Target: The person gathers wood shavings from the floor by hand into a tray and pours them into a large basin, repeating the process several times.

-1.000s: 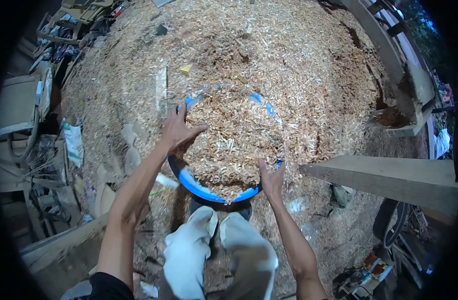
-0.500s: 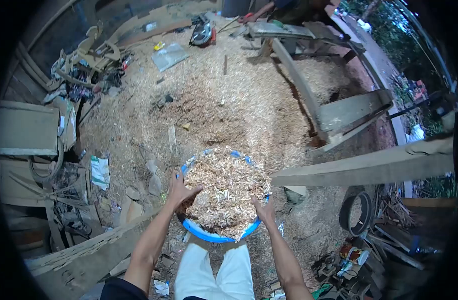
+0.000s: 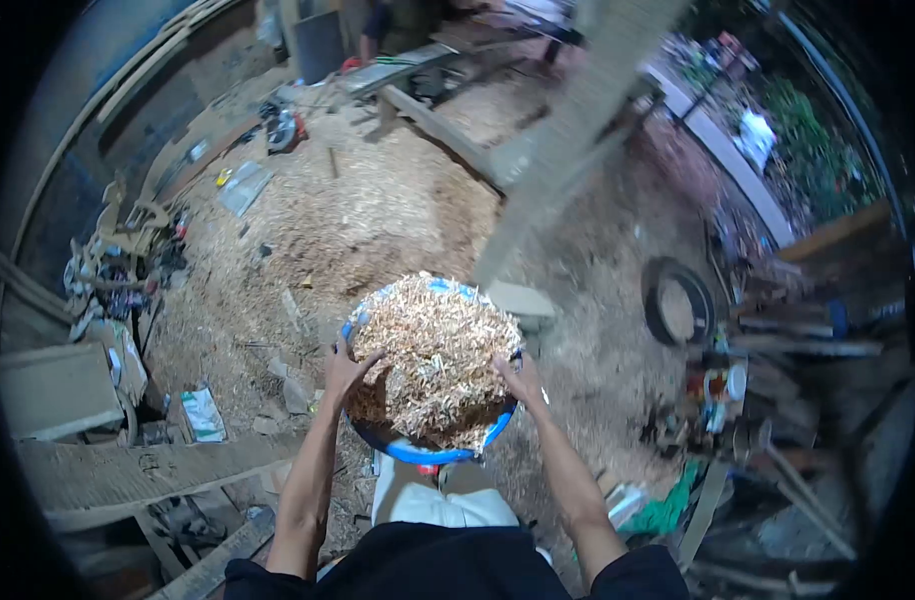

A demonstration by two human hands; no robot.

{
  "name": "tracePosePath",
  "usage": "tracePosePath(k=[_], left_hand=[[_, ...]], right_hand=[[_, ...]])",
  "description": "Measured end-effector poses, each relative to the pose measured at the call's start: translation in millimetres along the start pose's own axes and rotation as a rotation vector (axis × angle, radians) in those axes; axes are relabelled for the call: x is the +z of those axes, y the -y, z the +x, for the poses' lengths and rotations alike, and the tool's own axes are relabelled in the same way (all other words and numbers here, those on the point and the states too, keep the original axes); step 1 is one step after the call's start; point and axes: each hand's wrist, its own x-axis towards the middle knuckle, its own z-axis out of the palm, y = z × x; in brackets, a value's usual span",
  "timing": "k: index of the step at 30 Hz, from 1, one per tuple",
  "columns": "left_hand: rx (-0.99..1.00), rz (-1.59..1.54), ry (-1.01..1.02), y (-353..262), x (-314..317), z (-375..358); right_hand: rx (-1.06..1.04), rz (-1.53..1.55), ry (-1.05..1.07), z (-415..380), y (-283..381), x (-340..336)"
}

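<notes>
A round blue basin (image 3: 415,454) heaped with pale wood shavings (image 3: 433,355) is held in front of my body at waist height. My left hand (image 3: 349,371) grips its left rim, with the thumb over the shavings. On the opposite side my right hand (image 3: 520,379) clasps the right rim, thumb inward. The fingers under the rim are hidden on both sides. Below the basin, my white trousers show in part.
Shavings cover the ground (image 3: 368,210) ahead. A wooden post (image 3: 568,130) rises just beyond the basin to the right. A tyre (image 3: 678,302) lies at right, a plank (image 3: 168,475) at left. A circular saw (image 3: 281,126) lies farther off; a person (image 3: 376,28) is at the back.
My view has turned to the right, so the saw and scrap pile sit farther left and the post stands closer. Both hands still hold the filled basin.
</notes>
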Motion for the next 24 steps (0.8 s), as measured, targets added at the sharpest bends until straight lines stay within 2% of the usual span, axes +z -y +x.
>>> tracePosePath(k=[1,2,4,8,10,12,14,15,18,21,24], left_hand=[[0.048,-0.019,-0.003,-13,14,-5],[0.096,-0.040,-0.004,-24,31,-14],[0.149,-0.013,0.042,-43,70,-29],[0.225,0.138,0.081,-135,133,-69],[0.280,-0.045,0.354,-187,155,-88],[0.300,0.009,0.411,-235,188,-102],[0.407,0.191,0.304,-272,230,-105],[0.474,0.190,0.419,-305,218,-137],[0.546,0.094,0.547,-341,284,-128],[0.608,0.122,0.603,-388,329,-134],[0.613,0.087,0.753,-446,366,-143]], right_hand=[[-0.105,-0.015,-0.095,-10,-6,-22],[0.070,-0.096,-0.015,-17,-14,-53],[0.002,-0.064,-0.166,-54,-44,-92],[0.101,-0.001,-0.229,-124,-76,-187],[0.262,-0.025,-0.365,-156,-87,-231],[0.255,0.067,-0.378,-182,-105,-277],[0.340,-0.019,-0.493,-188,-144,-315],[0.317,0.056,-0.442,-220,-127,-332],[0.405,0.062,-0.582,-242,-151,-375],[0.445,0.118,-0.692,-233,-234,-407],[0.455,0.221,-0.788,-237,-236,-445]])
